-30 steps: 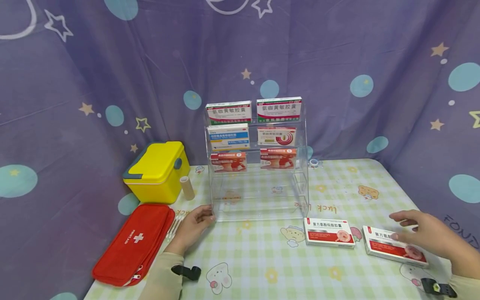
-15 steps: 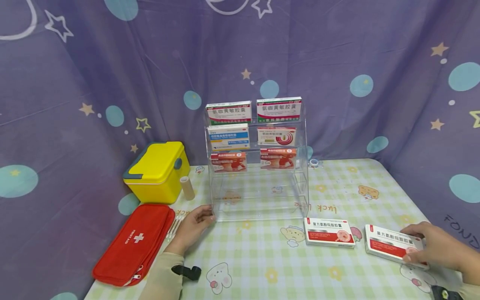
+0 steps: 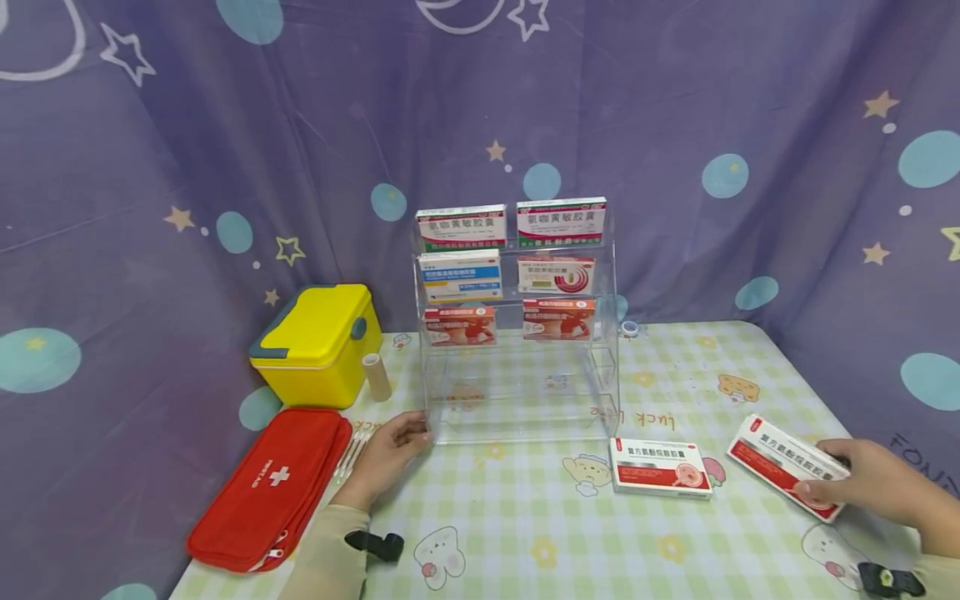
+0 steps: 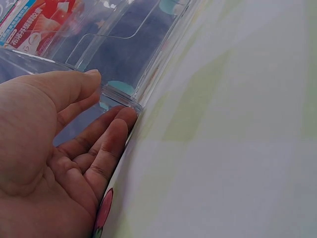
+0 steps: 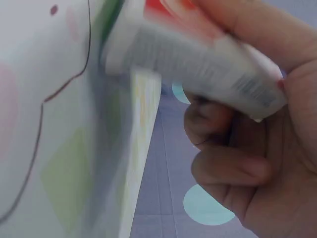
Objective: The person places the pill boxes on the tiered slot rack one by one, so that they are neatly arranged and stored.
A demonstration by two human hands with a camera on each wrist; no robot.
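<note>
My right hand grips the right end of a white-and-red medicine box, its left end raised off the table; the right wrist view shows thumb and fingers around that box. A matching medicine box lies flat to its left. A clear tiered display rack stands mid-table, holding several medicine boxes on its upper three tiers. At its lower left corner rests my left hand. In the left wrist view, relaxed fingers touch the rack's corner.
On the left are a yellow lidded box, a beige cylinder, a red first-aid pouch and several cotton swabs. A small tape roll lies behind the rack's right side. A purple curtain hangs behind the checked tablecloth.
My right hand has moved from over the right-hand medicine box to its right end, gripped it, and tilted its left end up. The left hand stays at the rack's corner.
</note>
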